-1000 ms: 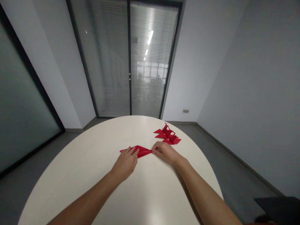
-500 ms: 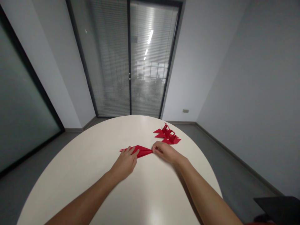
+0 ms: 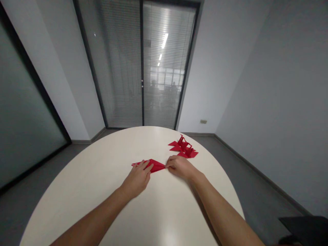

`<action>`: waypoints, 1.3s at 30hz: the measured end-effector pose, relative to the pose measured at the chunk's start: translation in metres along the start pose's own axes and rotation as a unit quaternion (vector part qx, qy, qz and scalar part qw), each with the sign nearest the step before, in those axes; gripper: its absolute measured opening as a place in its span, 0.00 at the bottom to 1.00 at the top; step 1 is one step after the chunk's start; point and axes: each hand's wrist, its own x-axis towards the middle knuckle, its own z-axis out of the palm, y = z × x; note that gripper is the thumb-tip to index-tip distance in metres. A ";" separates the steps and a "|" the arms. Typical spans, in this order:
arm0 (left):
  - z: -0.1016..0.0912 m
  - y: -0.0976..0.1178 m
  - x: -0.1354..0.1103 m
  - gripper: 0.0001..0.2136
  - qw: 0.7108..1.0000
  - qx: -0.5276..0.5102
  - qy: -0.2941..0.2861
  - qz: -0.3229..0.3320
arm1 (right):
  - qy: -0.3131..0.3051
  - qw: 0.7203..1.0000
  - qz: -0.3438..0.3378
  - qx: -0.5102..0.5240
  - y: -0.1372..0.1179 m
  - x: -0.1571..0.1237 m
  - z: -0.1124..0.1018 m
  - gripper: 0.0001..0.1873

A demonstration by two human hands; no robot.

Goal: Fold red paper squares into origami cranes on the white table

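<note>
A long, diamond-shaped piece of folded red paper (image 3: 157,166) lies on the table, its points facing left and right. My left hand (image 3: 137,179) rests over its left half, with fingers stretched out and pressing it against the tabletop. At the right tip, my right hand (image 3: 180,167) has thumb and forefinger closed in a pinch on the paper. The other fingers of that hand are curled, and they hide the very end of the tip. Just beyond the right hand stand several red paper cranes (image 3: 185,149), close together and overlapping in view.
The round white table (image 3: 84,191) carries the paper and cranes. Behind it are a glass door with blinds (image 3: 123,85) and a pale wall with a socket plate (image 3: 203,121). A dark object, perhaps a chair (image 3: 304,227), is at the lower right.
My right thumb and forefinger have shifted slightly at the paper's right tip. My left hand stays in place on the paper, and the cranes have not moved.
</note>
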 end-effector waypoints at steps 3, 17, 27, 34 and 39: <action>0.001 0.000 -0.001 0.22 1.000 -0.002 0.004 0.004 | -0.012 0.999 0.012 -0.040 -0.006 0.000 -0.005 0.13; -0.002 -0.004 0.000 0.25 0.999 -0.012 -0.010 0.032 | -0.138 0.985 0.080 0.073 -0.050 0.006 0.025 0.43; -0.007 -0.006 0.006 0.20 0.996 -0.050 0.037 0.057 | -0.098 0.993 0.058 0.043 -0.048 0.006 0.023 0.42; -0.004 -0.020 0.003 0.17 0.993 -0.073 0.050 0.079 | -0.107 0.989 0.078 0.069 -0.041 0.002 0.027 0.40; -0.006 -0.014 0.004 0.15 0.987 -0.086 0.087 0.106 | -0.027 0.996 0.058 0.065 -0.039 0.006 0.030 0.33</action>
